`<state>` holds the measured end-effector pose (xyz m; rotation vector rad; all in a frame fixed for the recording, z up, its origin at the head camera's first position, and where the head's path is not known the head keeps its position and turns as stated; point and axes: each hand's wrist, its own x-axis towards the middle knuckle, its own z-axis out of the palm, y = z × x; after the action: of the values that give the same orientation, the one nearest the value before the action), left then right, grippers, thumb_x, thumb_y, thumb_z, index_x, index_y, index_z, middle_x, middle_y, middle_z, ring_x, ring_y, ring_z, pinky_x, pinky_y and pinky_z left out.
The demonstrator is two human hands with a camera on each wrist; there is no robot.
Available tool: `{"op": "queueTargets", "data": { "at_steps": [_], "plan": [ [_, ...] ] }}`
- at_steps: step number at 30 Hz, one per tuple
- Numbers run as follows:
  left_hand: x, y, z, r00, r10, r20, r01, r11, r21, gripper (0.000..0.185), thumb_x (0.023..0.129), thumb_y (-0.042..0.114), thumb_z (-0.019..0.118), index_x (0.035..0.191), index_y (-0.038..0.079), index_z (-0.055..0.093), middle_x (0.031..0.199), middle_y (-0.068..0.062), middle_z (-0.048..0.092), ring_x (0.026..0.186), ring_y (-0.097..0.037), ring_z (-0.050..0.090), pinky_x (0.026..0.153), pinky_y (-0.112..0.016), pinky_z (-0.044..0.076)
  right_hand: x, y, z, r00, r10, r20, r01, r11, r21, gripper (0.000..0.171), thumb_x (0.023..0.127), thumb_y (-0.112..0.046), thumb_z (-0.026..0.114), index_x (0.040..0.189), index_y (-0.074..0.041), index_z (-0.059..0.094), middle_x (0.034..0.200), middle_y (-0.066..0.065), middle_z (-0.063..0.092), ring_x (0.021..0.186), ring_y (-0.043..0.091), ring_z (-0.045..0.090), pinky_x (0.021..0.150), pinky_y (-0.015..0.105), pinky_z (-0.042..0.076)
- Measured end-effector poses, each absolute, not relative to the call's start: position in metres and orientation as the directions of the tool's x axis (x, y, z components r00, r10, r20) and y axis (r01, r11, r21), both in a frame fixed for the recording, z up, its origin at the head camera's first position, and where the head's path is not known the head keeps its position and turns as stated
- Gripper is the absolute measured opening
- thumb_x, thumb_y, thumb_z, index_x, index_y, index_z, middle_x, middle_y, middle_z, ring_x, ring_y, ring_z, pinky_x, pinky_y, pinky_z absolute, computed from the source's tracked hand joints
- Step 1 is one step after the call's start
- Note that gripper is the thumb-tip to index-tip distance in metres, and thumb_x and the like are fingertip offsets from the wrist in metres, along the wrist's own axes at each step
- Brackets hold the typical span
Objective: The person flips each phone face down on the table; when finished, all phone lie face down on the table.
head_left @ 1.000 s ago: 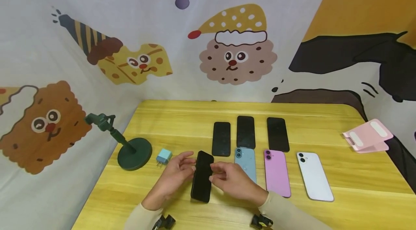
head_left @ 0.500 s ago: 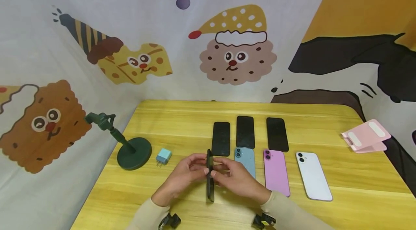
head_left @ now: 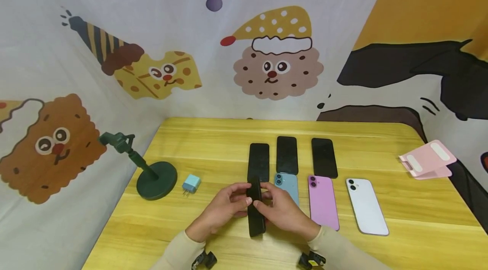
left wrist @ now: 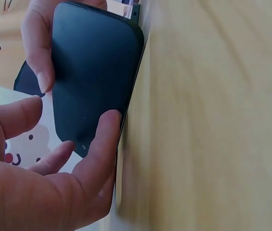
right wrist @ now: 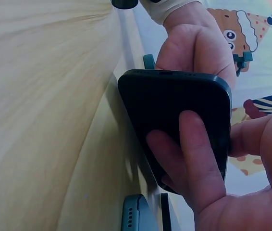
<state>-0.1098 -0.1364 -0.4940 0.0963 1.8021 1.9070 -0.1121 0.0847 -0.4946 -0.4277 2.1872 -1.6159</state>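
Note:
A black phone (head_left: 256,224) stands tilted on a long edge between both hands, near the front of the table. My right hand (head_left: 285,210) pinches it, the thumb along the upper edge. In the right wrist view its fingers (right wrist: 197,149) press on the glossy black face of the phone (right wrist: 174,96). On the phone's other side is my left hand (head_left: 224,207). A left fingertip touches the dark face of the phone (left wrist: 92,62) in the left wrist view, while the left thumb (left wrist: 25,115) sits apart from its edge.
Behind lie black phones (head_left: 286,155) in a row. To the right are a blue phone (head_left: 288,187), a pink phone (head_left: 323,204) and a white phone (head_left: 367,208). A green stand (head_left: 157,180) and blue charger (head_left: 192,183) are left; a pink stand (head_left: 428,162) is far right.
The black phone, first lying with its dark face up, has been turned onto its long edge and shifted right. It now tilts with the other face showing. Both hands moved right with it.

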Motion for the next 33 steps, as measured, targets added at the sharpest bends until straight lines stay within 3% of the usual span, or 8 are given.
{"op": "queueTargets", "data": {
  "at_steps": [7,14,24,29,33],
  "plan": [
    [-0.11,-0.14,-0.494,-0.884,0.364,-0.295,-0.319,-0.007,0.948,0.06,0.103,0.017,0.071,0.155,0.002,0.046,0.149,-0.025,0.05,0.12,-0.025,0.064,0.097,-0.049,0.062,-0.111,0.088,-0.485,-0.885,-0.447,-0.132,0.005,0.274,-0.962,0.057,0.105,-0.017,0.067,0.154,0.0,0.044,0.128,0.027,0.07,0.085,0.024,0.079,0.058,0.038,0.064],
    [-0.112,-0.144,-0.497,-0.869,0.378,-0.318,-0.397,-0.15,0.906,0.059,0.105,0.012,0.066,0.157,0.002,0.039,0.149,-0.026,0.051,0.113,-0.027,0.07,0.094,-0.046,0.063,-0.109,0.092,-0.461,-0.894,-0.435,-0.108,-0.001,0.243,-0.97,0.063,0.105,-0.016,0.066,0.16,-0.001,0.036,0.141,0.031,0.062,0.08,0.022,0.079,0.059,0.051,0.063],
    [-0.11,-0.14,-0.497,-0.877,0.376,-0.299,-0.391,-0.195,0.9,0.065,0.103,0.004,0.065,0.162,0.013,0.038,0.137,-0.019,0.057,0.109,-0.024,0.071,0.083,-0.04,0.065,-0.108,0.091,-0.452,-0.898,-0.428,-0.104,0.012,0.213,-0.977,0.065,0.104,-0.014,0.067,0.16,-0.002,0.036,0.144,0.032,0.059,0.087,0.023,0.08,0.061,0.047,0.065],
    [-0.109,-0.143,-0.497,-0.883,0.361,-0.299,-0.377,-0.165,0.911,0.068,0.103,0.003,0.065,0.163,0.018,0.037,0.135,-0.019,0.057,0.108,-0.025,0.072,0.083,-0.042,0.065,-0.106,0.091,-0.454,-0.903,-0.412,-0.125,0.033,0.223,-0.974,0.07,0.103,-0.015,0.071,0.162,-0.004,0.035,0.14,0.027,0.062,0.086,0.024,0.079,0.062,0.045,0.066],
    [-0.107,-0.147,-0.495,-0.891,0.343,-0.297,-0.357,-0.124,0.926,0.069,0.102,0.003,0.065,0.164,0.018,0.037,0.134,-0.02,0.058,0.104,-0.025,0.073,0.081,-0.042,0.065,-0.107,0.091,-0.459,-0.91,-0.395,-0.126,0.03,0.241,-0.97,0.072,0.101,-0.012,0.073,0.161,-0.002,0.036,0.124,0.02,0.066,0.079,0.023,0.076,0.06,0.046,0.065]
  ]
}}
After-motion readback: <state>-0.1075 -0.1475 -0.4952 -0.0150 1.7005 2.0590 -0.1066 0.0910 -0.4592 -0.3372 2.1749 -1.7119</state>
